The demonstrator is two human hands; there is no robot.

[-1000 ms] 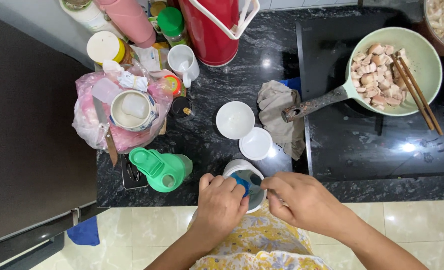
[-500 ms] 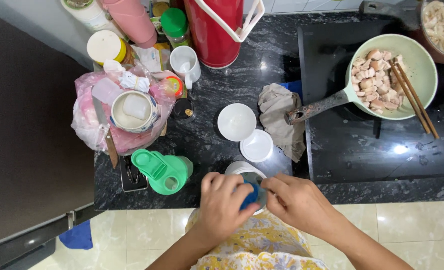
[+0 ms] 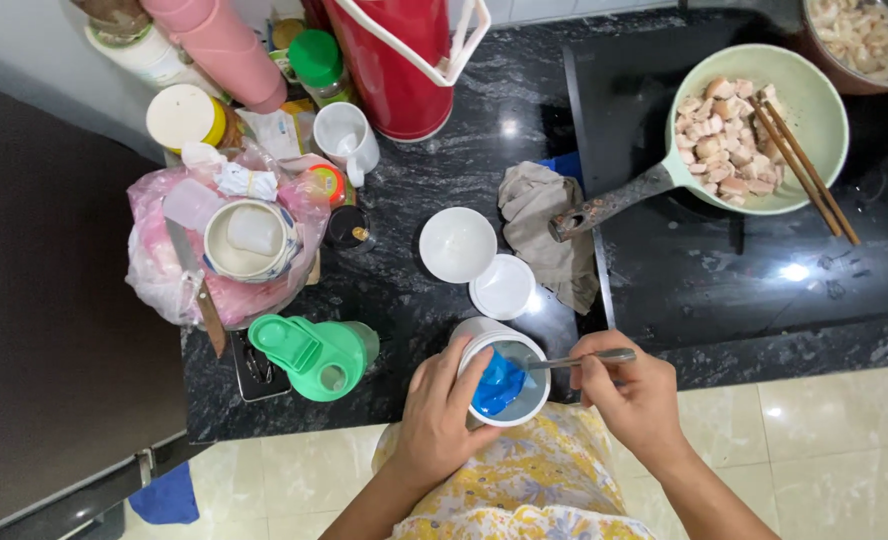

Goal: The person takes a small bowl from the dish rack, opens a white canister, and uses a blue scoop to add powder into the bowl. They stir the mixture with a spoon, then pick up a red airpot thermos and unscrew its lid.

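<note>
Blue plastic fills the mouth of a white tub (image 3: 504, 372) at the near edge of a black stone counter (image 3: 414, 290), where the left hand (image 3: 442, 412) wraps its side and pinches the blue bag (image 3: 497, 385). The right hand (image 3: 636, 392) grips a metal spoon (image 3: 576, 361) lying almost level, its handle to the right and its bowl end dipped left into the tub. Just beyond sit two white lids (image 3: 458, 244), a crumpled grey cloth (image 3: 544, 230) and, to the left, a green-lidded container (image 3: 316, 355) on its side. Farther back, a pale green pan (image 3: 819, 110) on the dark hob holds diced meat (image 3: 721, 148) and chopsticks (image 3: 802, 170); a red flask (image 3: 399, 60) stands behind.
</note>
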